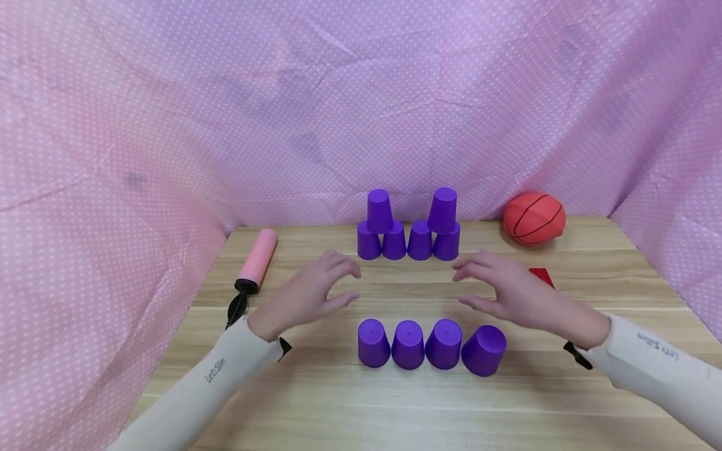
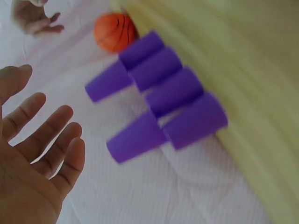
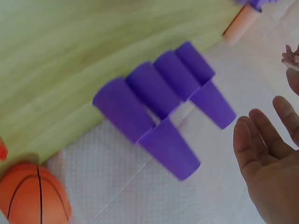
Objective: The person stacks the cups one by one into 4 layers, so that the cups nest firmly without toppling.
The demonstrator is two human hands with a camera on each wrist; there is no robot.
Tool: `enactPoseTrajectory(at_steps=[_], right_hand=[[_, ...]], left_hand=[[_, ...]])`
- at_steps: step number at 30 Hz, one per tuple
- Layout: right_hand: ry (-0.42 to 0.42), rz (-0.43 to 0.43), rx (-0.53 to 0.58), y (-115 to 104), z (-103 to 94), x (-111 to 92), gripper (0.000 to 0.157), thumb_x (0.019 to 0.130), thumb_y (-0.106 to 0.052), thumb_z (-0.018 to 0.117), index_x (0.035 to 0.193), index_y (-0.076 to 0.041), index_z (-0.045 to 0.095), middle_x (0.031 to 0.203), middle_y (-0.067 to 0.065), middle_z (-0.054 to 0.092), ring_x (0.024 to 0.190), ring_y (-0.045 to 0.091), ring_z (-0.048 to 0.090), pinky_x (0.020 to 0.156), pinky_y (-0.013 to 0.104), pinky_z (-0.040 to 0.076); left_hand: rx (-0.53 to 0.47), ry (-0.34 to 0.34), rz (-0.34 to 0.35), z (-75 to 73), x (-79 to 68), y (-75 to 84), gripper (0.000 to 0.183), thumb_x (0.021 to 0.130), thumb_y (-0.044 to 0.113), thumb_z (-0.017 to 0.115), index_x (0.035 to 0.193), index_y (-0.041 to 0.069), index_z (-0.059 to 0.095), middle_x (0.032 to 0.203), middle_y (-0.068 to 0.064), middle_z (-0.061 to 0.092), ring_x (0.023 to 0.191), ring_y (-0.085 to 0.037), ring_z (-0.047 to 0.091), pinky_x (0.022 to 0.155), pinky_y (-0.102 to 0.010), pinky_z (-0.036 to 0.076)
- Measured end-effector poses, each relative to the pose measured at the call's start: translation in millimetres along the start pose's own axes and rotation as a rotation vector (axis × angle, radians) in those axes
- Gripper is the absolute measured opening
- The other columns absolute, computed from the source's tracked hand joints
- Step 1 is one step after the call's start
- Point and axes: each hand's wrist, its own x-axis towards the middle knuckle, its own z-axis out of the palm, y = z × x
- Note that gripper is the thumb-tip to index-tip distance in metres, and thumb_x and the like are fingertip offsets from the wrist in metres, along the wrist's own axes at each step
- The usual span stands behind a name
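Several upside-down purple cups stand in a row at the back of the table. Two more rest on top, an upper left cup and an upper right cup, each bridging a pair below. Nearer the front runs another row of upside-down purple cups; its rightmost cup sits slightly askew. Between the rows, my left hand hovers at the left and my right hand at the right. Both hold nothing, fingers loosely bent and apart from the cups. Both wrist views show the stacked back cups.
A pink hand pump with a black end lies at the left edge. To the back right sits a deflated-looking red-orange basketball. Beside my right hand a red object is partly hidden. Dotted pink cloth hangs behind the wooden table.
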Motion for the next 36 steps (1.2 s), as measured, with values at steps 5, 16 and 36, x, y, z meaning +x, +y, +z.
enactPoseTrajectory(at_steps=[5, 16, 36], right_hand=[[-0.067, -0.033, 0.020, -19, 17.5, -3, 0.033, 0.074, -0.020, 0.080, 0.102, -0.016, 0.064, 0.112, -0.003, 0.060, 0.100, 0.017, 0.058, 0.078, 0.036, 0.052], [-0.230, -0.085, 0.042, -42, 42.7, 9, 0.031, 0.078, -0.025, 0.077, 0.104, -0.016, 0.064, 0.112, 0.000, 0.059, 0.105, 0.017, 0.055, 0.087, 0.037, 0.048], [-0.355, -0.102, 0.050, -51, 57.1, 26, 0.024, 0.080, -0.024, 0.076, 0.098, -0.016, 0.062, 0.104, -0.006, 0.058, 0.096, 0.009, 0.053, 0.081, 0.026, 0.049]], left_hand=[[-0.037, -0.060, 0.064, 18.3, -15.6, 15.5, 0.027, 0.086, 0.028, 0.070, 0.105, 0.012, 0.060, 0.110, 0.001, 0.059, 0.105, -0.015, 0.052, 0.091, -0.031, 0.044], [-0.066, -0.123, 0.075, 40.4, -28.5, 26.9, 0.024, 0.085, 0.030, 0.071, 0.101, 0.014, 0.061, 0.110, 0.002, 0.059, 0.104, -0.013, 0.050, 0.092, -0.026, 0.042], [-0.097, -0.184, -0.004, 44.6, -34.8, 31.0, 0.020, 0.087, 0.029, 0.069, 0.101, 0.019, 0.059, 0.116, 0.005, 0.056, 0.107, -0.009, 0.047, 0.093, -0.025, 0.041]])
